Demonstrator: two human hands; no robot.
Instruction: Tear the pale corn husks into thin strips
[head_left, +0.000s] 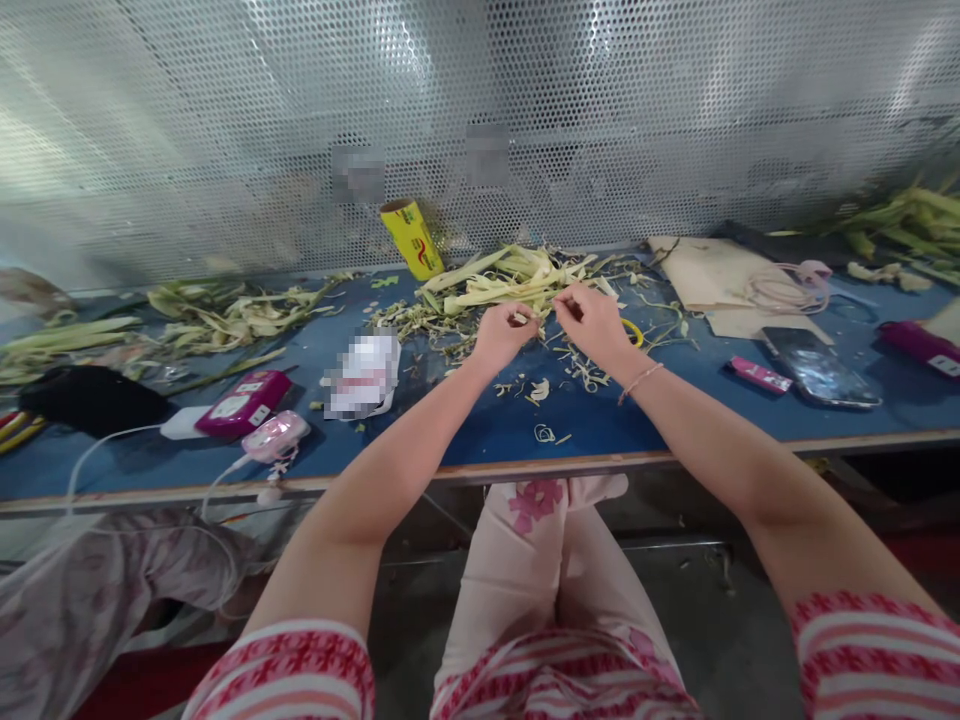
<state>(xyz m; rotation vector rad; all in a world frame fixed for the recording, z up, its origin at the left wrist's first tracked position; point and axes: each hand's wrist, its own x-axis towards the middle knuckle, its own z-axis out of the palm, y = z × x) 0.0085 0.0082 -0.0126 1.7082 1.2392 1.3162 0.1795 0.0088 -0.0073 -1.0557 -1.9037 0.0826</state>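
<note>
My left hand (507, 332) and my right hand (592, 322) face each other over the blue table, fingertips a small gap apart. Thumb and fingers are pinched together on each; whatever sits between them is too small to make out. Just beyond lies a pile of pale green husk-like strips (517, 280), long and flat, with thin curled shreds around it. Small white scraps (540, 389) are scattered below my hands on the tabletop. A yellow ring (632, 332), perhaps a scissors handle, shows partly behind my right wrist.
A perforated metal panel (480, 120) rises behind the blue table (480, 430). A yellow tube (414, 240) leans there. Left are more strips (232, 315), a purple power bank (244, 402) and cables; right, a phone (817, 367) and brown paper (697, 275). Another person's leg (97, 590) shows lower left.
</note>
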